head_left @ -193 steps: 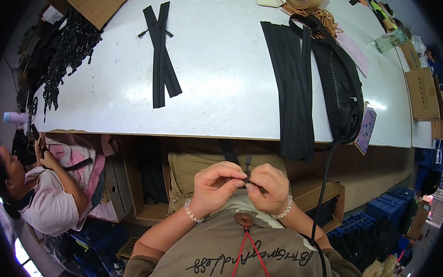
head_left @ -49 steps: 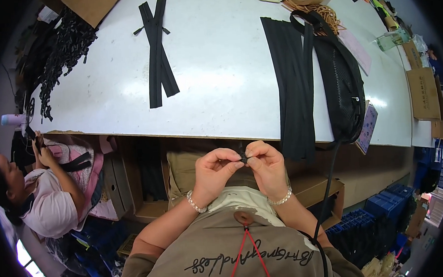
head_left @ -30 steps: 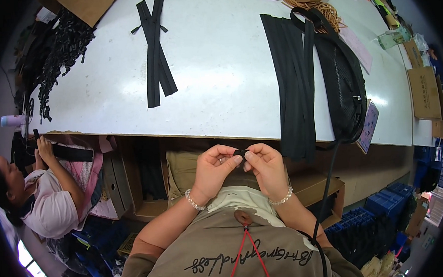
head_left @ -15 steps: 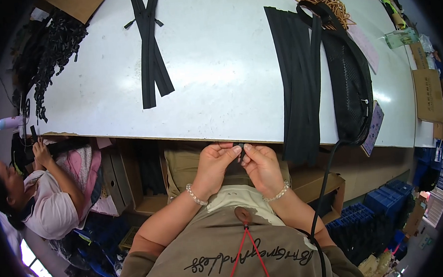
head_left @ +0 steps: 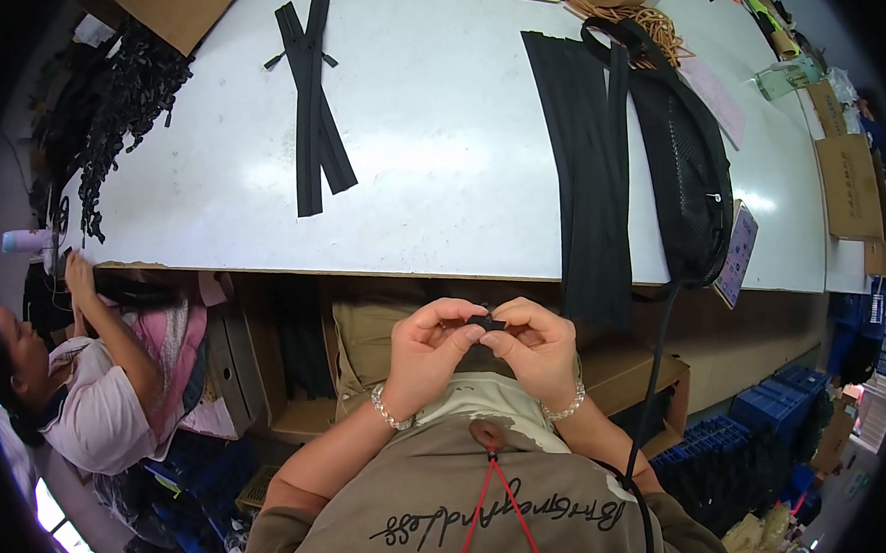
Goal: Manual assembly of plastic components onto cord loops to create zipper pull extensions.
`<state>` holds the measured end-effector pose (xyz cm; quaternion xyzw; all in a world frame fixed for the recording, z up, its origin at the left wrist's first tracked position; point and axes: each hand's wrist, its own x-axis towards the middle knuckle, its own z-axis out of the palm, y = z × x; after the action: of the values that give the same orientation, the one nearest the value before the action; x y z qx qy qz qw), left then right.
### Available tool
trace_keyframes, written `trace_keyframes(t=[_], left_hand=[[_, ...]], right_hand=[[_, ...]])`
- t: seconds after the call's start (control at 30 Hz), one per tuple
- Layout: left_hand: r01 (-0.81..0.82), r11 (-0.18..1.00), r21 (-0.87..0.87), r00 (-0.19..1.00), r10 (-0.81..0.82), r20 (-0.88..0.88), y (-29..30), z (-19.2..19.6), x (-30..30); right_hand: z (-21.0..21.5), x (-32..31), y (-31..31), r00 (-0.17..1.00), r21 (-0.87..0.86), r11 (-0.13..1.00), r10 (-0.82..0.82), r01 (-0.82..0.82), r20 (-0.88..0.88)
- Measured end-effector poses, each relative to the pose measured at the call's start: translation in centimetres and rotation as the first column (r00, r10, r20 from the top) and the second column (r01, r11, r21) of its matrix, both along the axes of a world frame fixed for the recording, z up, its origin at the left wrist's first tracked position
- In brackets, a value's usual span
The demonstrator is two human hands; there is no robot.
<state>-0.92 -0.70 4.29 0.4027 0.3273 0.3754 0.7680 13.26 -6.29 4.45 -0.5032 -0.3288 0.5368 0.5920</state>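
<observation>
Pinching one small black zipper piece (head_left: 486, 322) between both hands, left hand (head_left: 429, 349), right hand (head_left: 537, 347), two crossed zipper strips (head_left: 312, 108) on table (head_left: 437, 157)

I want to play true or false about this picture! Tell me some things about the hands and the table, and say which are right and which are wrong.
1. Both hands pinch one small black piece together. True: the left hand and right hand meet on the small black piece.
2. The hands rest on the white table. False: they are held below the white table's near edge, close to the body.
3. Two crossed black zipper strips lie on the table. True.
4. The black mesh bag is in the left hand. False: it lies on the table, to the right.
5. Another person sits on the left. True.
</observation>
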Motion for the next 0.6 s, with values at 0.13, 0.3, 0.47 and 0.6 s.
trace_keyframes(t=[0.13, 0.3, 0.47, 0.6], left_hand=[[0.100, 0.957, 0.273, 0.991, -0.072, -0.113, 0.0, 0.3, -0.6], [0.187, 0.930, 0.316, 0.976, -0.139, -0.170, -0.5, 1.6, -1.0], [0.208, 0.948, 0.239, 0.976, -0.185, -0.115, -0.8, 2.4, -1.1], [0.235, 0.916, 0.327, 0.971, -0.201, -0.132, -0.7, 2.5, -1.4]], right_hand=[[0.6, -0.2, -0.6, 0.977, 0.123, 0.992, -0.052, 0.027, 0.205], [0.8, -0.3, -1.3, 0.977, 0.167, 0.986, -0.027, -0.009, 0.213], [1.2, -0.6, -2.1, 0.984, -0.002, 1.000, 0.026, -0.026, -0.176], [1.5, -0.9, -2.1, 0.989, 0.038, 0.999, 0.023, -0.017, -0.147]])
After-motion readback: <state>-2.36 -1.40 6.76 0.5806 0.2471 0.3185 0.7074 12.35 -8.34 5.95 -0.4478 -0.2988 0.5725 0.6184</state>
